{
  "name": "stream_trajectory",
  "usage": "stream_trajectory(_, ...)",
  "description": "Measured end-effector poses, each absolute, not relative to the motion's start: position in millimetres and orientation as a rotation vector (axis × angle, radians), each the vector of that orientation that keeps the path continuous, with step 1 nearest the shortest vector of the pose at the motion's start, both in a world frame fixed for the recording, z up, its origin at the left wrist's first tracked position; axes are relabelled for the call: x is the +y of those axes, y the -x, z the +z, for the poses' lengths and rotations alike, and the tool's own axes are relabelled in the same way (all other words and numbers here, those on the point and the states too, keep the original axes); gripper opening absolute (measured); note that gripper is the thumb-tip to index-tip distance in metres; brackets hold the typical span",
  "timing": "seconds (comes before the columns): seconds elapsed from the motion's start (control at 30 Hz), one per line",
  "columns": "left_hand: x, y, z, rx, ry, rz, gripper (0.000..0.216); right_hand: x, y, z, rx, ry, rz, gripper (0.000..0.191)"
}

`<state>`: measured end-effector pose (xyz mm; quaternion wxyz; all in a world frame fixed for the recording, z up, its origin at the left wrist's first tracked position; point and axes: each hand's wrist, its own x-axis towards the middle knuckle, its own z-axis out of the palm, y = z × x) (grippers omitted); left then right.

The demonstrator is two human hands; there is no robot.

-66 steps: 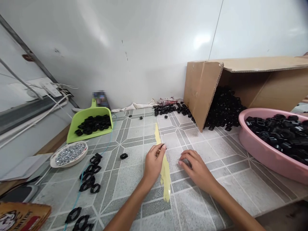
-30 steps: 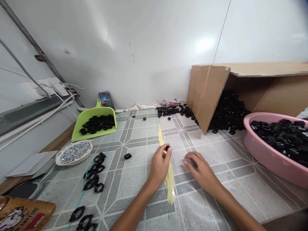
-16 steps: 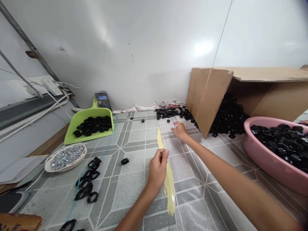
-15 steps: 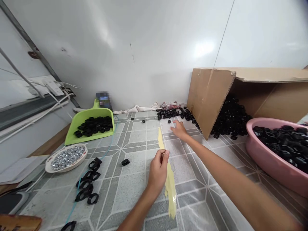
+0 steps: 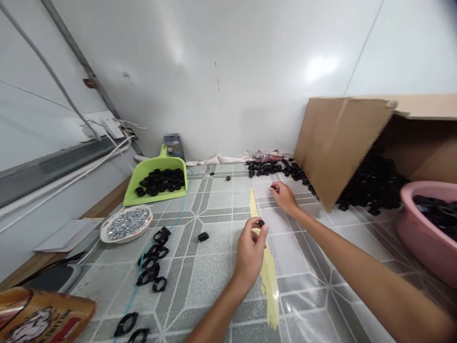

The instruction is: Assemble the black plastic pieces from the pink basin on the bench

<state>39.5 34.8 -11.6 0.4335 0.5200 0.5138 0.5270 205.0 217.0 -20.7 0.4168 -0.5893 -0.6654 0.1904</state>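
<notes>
My left hand (image 5: 250, 252) is closed in a pinch above the strip of yellow tape (image 5: 269, 283), with a small black part (image 5: 262, 222) between thumb and fingertips. Farther forward, my right hand (image 5: 286, 199) reaches low over the tiled surface, its fingers pinching a small black piece (image 5: 273, 187). Beyond it lies a scattered pile of small black pieces (image 5: 266, 168) along the wall. A single black piece (image 5: 203, 236) rests to the left of my left hand. Several black rings (image 5: 148, 275) lie in a loose row farther left.
A green dustpan (image 5: 129, 193) holds black pieces; before it stands a white dish (image 5: 104, 234) of shiny metal bits. On the right, an open cardboard box (image 5: 330, 138) lies tipped, spilling black pieces near a pink basin (image 5: 410, 228). An orange-brown bottle (image 5: 46, 312) is front left.
My right hand has closed on a small black piece that lay near its fingers. The black part in my left hand has come into sight. The view has swung left.
</notes>
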Motion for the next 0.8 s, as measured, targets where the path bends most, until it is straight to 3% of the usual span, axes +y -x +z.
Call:
stream_trajectory(0.4, 31.2, -38.9, -5.5, 1.118, -1.341, 1.323, 0.034, 67.9, -206.1, -0.3, -1.504, 1.057, 1.189, 0.044)
stream_trajectory(0.8, 36.9, -35.7, 0.3, 1.017, -1.303, 1.151, 0.042, 48.7, -204.8, -6.9, -1.375, 0.953, 1.263, 0.036)
